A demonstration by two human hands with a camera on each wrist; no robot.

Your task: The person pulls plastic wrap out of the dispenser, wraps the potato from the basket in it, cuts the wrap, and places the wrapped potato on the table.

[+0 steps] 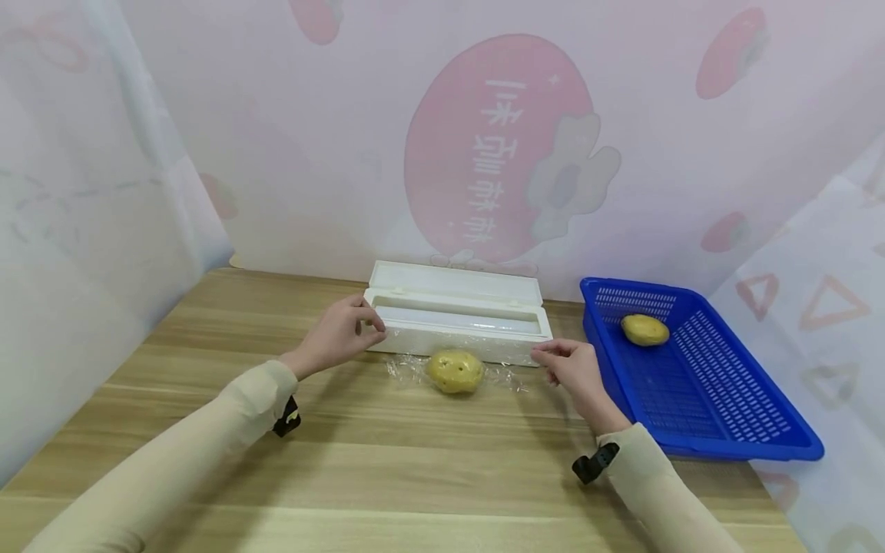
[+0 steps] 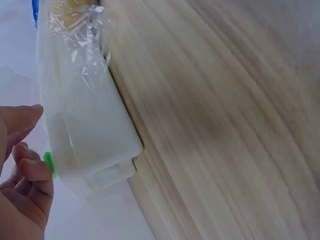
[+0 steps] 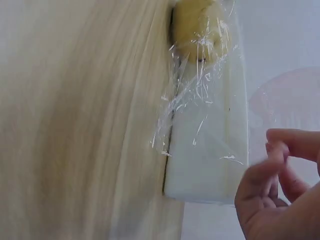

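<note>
A white plastic-wrap box [image 1: 456, 347] lies with its lid raised, showing the pale roll [image 1: 456, 319] inside. In front of it a potato [image 1: 455, 372] sits under clear plastic wrap [image 3: 200, 85], which spreads crinkled to both sides. My left hand [image 1: 339, 330] hovers at the box's left end, loosely curled, thumb and fingers apart. Close to its fingertips is a green tab [image 2: 49, 165] on the box. By the box's right end, my right hand [image 1: 570, 372] has thumb and index fingertips close together; I see nothing between them.
A blue plastic basket [image 1: 719, 449] stands on the right, with another potato [image 1: 645, 330] inside. The wooden table [image 1: 415, 484] carries everything. Behind it hangs a pale curtain [image 1: 311, 153] with a printed strawberry pattern. Each wrist wears a black band [image 1: 596, 463].
</note>
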